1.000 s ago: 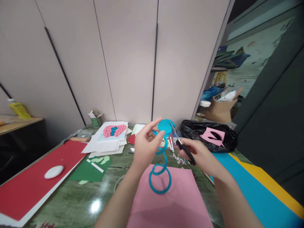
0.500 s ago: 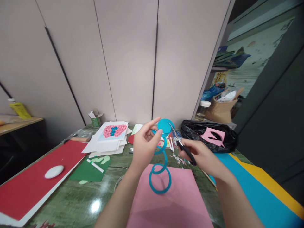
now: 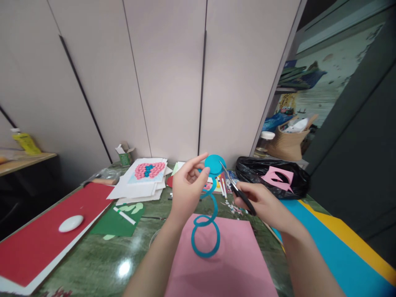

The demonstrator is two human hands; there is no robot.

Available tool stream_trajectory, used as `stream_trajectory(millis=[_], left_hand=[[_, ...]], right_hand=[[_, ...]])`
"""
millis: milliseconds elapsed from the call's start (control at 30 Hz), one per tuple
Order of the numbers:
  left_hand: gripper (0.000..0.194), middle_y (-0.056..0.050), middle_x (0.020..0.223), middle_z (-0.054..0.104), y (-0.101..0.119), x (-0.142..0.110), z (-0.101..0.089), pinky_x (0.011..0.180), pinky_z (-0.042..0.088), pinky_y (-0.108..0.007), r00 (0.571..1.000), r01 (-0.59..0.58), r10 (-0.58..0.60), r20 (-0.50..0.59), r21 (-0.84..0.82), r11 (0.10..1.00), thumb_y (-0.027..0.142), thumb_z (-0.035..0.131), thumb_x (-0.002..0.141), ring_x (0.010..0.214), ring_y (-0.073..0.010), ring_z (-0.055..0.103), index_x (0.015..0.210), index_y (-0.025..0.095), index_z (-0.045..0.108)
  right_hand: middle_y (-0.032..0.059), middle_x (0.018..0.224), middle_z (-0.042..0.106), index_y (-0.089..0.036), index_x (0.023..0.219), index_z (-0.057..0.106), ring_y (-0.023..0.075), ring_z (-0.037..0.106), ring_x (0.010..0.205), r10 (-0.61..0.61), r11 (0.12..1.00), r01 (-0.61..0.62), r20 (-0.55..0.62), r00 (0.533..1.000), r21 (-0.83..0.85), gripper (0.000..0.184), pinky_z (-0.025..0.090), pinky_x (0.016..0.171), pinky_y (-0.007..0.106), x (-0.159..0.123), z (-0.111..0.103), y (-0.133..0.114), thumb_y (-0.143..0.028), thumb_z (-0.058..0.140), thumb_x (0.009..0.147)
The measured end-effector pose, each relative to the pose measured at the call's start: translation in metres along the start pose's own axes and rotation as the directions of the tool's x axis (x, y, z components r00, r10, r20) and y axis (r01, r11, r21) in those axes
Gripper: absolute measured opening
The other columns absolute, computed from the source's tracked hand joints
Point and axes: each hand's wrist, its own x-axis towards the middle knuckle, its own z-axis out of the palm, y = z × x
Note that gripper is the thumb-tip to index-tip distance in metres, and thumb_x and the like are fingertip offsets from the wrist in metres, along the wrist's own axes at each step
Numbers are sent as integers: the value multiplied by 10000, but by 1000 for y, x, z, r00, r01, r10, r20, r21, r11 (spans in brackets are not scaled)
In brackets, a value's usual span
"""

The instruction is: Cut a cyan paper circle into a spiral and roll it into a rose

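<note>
Between thumb and fingers, my left hand pinches a blue paper disc held up above the table. From that disc a cut strip hangs down as a loose blue paper spiral, its lowest loop over the pink sheet. My right hand is closed around the black handles of a pair of scissors. The scissor blades point up and to the left, with their tips at the right edge of the disc. How far the blades are parted is hard to make out.
Left lie a red sheet with a white oval object, a green sheet with a marker, and white papers. Right are a black plastic bag with pink scraps, blue card, and paper bits.
The hanging spiral has swung slightly left and its lowest loop sits a little lower. Both hands have barely moved, still holding the disc and the scissors.
</note>
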Motion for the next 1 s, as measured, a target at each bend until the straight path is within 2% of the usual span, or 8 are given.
stream_trajectory(millis=[267, 467, 600, 767, 1000], left_hand=[[337, 5, 758, 580, -2, 1, 0, 507, 467, -183, 1000, 10, -10, -4, -19, 1000, 296, 659, 765, 538, -52, 442, 1089, 201, 663], [321, 4, 735, 579, -1, 0, 1, 524, 461, -172, 1000, -16, 16, 20, -7, 1000, 277, 662, 759, 548, -52, 449, 1065, 178, 676], [332, 0, 736, 578, 0, 0, 2, 516, 460, -178, 996, 42, -42, 73, 3, 999, 276, 657, 757, 545, -55, 454, 1068, 163, 674], [317, -14, 782, 578, -1, -2, 1, 520, 477, -189, 990, 73, -77, 121, 39, 997, 276, 628, 779, 570, -67, 480, 1079, 186, 675], [313, -10, 795, 551, -1, 0, 1, 494, 469, -188, 992, 31, -38, 121, 56, 998, 270, 608, 793, 547, -58, 442, 1093, 208, 673]], right_hand=[[-36, 602, 398, -177, 673, 505, 104, 323, 584, 11, 1000, -11, 6, 1000, 5, 306, 291, 536, 230, 0, 0, 2, -448, 557, 806], [-37, 646, 367, -180, 715, 480, 101, 288, 611, 32, 999, -31, 43, 999, -16, 245, 276, 558, 232, 0, 1, 4, -384, 510, 848], [-30, 642, 392, -177, 710, 494, 107, 312, 615, 13, 1000, -12, 17, 1000, -25, 218, 284, 560, 236, 0, 0, 2, -353, 532, 831], [-25, 620, 429, -173, 696, 526, 112, 337, 599, -4, 1000, 4, -18, 1000, -11, 257, 297, 552, 240, 1, 0, 0, -400, 564, 810], [-32, 613, 418, -174, 705, 530, 107, 328, 593, 3, 1000, -3, -1, 1000, -13, 256, 295, 552, 232, -1, -1, 1, -403, 551, 816]])
